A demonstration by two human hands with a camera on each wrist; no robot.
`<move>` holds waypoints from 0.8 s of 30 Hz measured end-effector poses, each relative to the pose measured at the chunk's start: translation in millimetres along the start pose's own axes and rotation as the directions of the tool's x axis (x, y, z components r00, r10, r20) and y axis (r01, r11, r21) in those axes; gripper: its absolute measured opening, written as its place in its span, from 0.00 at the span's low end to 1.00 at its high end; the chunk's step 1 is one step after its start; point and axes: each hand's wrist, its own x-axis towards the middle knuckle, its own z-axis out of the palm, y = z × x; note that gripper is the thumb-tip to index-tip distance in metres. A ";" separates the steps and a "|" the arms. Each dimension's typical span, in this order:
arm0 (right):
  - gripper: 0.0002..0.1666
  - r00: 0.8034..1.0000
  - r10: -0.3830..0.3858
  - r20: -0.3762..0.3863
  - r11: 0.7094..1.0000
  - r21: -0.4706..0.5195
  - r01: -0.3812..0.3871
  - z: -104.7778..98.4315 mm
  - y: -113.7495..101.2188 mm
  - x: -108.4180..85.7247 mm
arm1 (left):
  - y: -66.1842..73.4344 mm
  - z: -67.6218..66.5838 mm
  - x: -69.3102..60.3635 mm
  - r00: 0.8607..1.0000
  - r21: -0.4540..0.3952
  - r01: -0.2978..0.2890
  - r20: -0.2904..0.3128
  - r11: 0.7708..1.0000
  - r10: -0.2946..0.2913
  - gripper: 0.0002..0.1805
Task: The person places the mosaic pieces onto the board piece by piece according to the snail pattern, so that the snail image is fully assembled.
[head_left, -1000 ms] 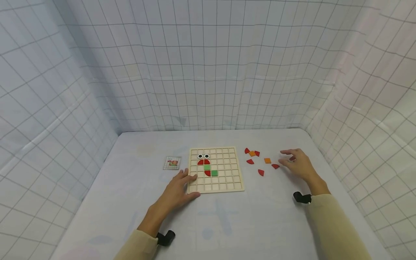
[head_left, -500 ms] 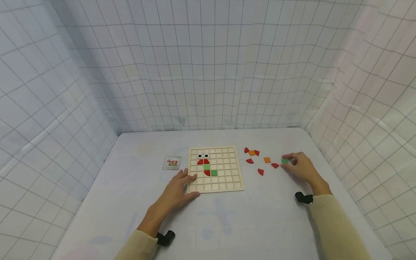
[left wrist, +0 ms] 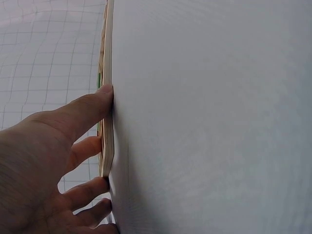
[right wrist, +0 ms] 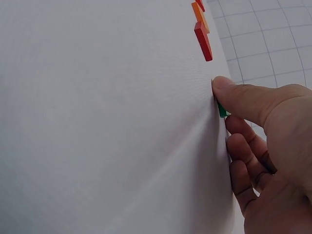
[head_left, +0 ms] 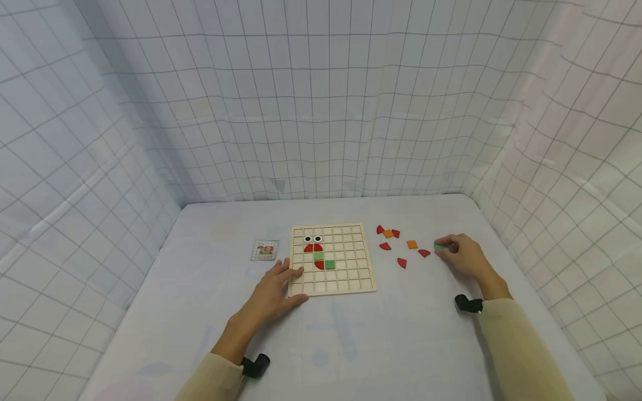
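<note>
My left hand [head_left: 271, 292] lies at the wooden grid board's lower left corner, fingers spread, a finger over the rim and the thumb along the near edge; the left wrist view shows the thumb [left wrist: 90, 109] against the side of the board [left wrist: 108, 146]. Two eye tiles, red quarter-circles and two green squares sit on the grid board [head_left: 348, 273]. Over on the right, my right hand [head_left: 466, 257] pinches a green square [head_left: 439, 247] between thumb and fingers, low at the table. In the right wrist view the green tile [right wrist: 222, 110] shows beneath the thumb.
Between board and right hand lie loose red quarter-circles [head_left: 402, 263] and orange squares [head_left: 412, 244]. A small picture card [head_left: 264, 250] is left of the board. Grid-patterned curtains [head_left: 321, 111] stand behind and on both sides of the table.
The fingers of my right hand have closed on the green square, which now shows less between them. My left hand has stayed at the board.
</note>
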 end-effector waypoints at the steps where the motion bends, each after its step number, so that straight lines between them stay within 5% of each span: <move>1: 0.22 1.000 0.003 0.000 1.000 0.002 -0.003 0.2 -0.1 0.1 | -0.2 0.0 0.0 1.000 -0.002 0.000 0.001 1.000 0.000 0.41; 24: 0.22 1.000 0.012 -0.018 1.000 0.024 -0.012 1.4 -2.1 -3.6 | 0.7 -1.0 -1.7 1.000 -0.007 -0.001 0.003 1.000 0.001 0.42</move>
